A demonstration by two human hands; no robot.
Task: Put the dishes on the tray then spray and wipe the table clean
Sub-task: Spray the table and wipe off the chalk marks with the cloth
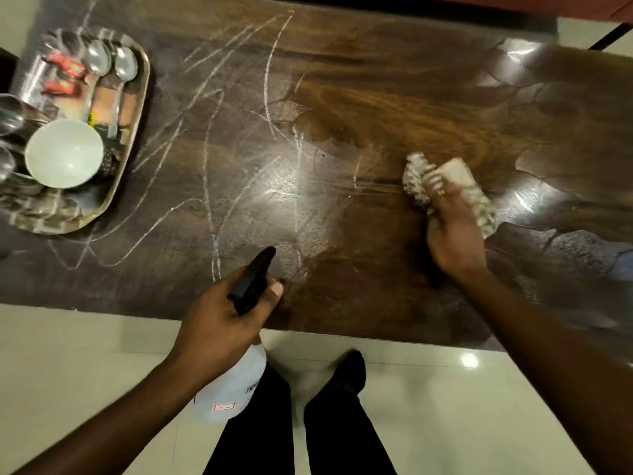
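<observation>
My left hand [219, 320] grips a white spray bottle [233, 389] by its black trigger head, nozzle aimed over the table's near edge. My right hand [452, 234] presses a crumpled patterned white cloth [445, 186] onto the dark wooden table [342, 97]. The wood around the cloth looks wet and streaked. White chalk-like scribbles [212, 149] cover the left and middle of the tabletop. At the far left a metal tray [137, 108] holds a white bowl [63, 152], two spoons [113, 66], steel cups [8, 114] and red wrappers [65, 73].
The table's near edge runs across the view above pale glossy floor tiles [85, 371]. My legs in black trousers [308, 423] stand close to that edge. A dark red surface [582, 5] shows beyond the table's far right corner.
</observation>
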